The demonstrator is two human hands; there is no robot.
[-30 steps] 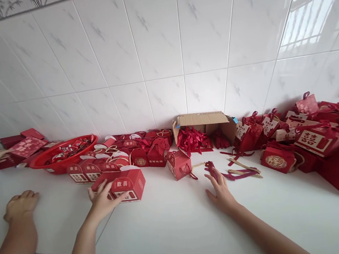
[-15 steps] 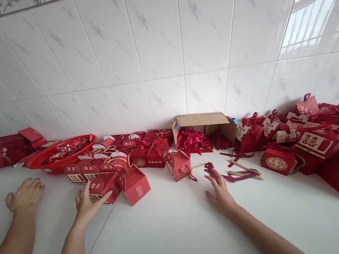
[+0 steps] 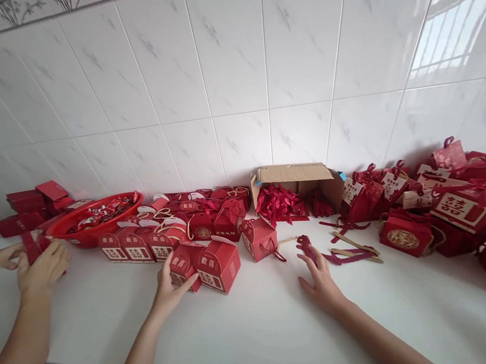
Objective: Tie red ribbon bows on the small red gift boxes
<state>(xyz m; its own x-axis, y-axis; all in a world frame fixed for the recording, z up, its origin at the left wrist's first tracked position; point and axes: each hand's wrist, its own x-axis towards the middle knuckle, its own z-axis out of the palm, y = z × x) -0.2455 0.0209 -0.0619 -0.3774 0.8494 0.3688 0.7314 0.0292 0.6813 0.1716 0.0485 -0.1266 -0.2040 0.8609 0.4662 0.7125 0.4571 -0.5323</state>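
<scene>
My left hand [image 3: 168, 290] is around a small red gift box [image 3: 183, 260], with the thumb across its front and the fingers at its left side. Another red gift box [image 3: 219, 266] with gold lettering stands against its right side. My right hand [image 3: 323, 283] rests on the tabletop with thumb and fingers apart. Its fingertips touch a dark red bundle of ribbon [image 3: 306, 245]. Just left of that stands a red box with a cord [image 3: 259, 239]. Loose red and gold ribbon strips [image 3: 355, 254] lie to the right.
A co-worker's hands [image 3: 42, 271] handle a red piece at the left, near a red basin [image 3: 96, 222] of small wrapped items. A cardboard carton [image 3: 291, 172] of red ribbons stands by the wall. Rows of red boxes [image 3: 130, 244] and piled red bags [image 3: 461, 207] line the back.
My left hand has moved right, pushing the gift box and its neighbour along and turning their lettered faces forward. My right hand stays put. The co-worker's hands now hold a red piece.
</scene>
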